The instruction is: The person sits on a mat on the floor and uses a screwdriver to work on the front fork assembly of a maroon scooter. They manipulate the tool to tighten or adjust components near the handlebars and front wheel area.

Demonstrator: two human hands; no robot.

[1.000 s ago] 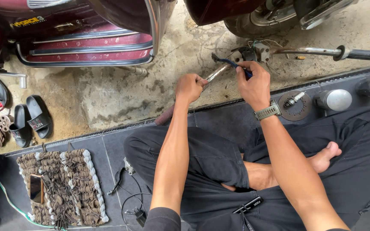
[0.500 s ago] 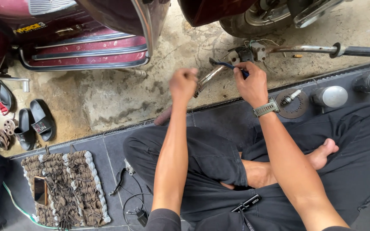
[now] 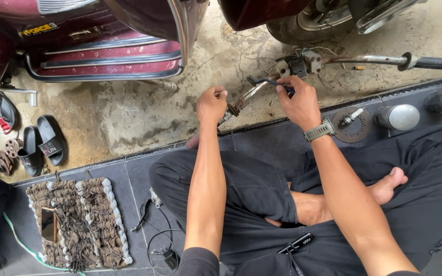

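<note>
Head view: left hand (image 3: 212,104) grips rusty chrome handlebar tube (image 3: 246,98); right hand (image 3: 297,102) pinches blue-handled tool (image 3: 269,82).

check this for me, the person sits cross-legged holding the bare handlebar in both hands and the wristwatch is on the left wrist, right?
Not quite: the head view shows the wristwatch on the right wrist, not the left. The rest holds: the person sits cross-legged, left hand and right hand both on the bare handlebar.
</note>
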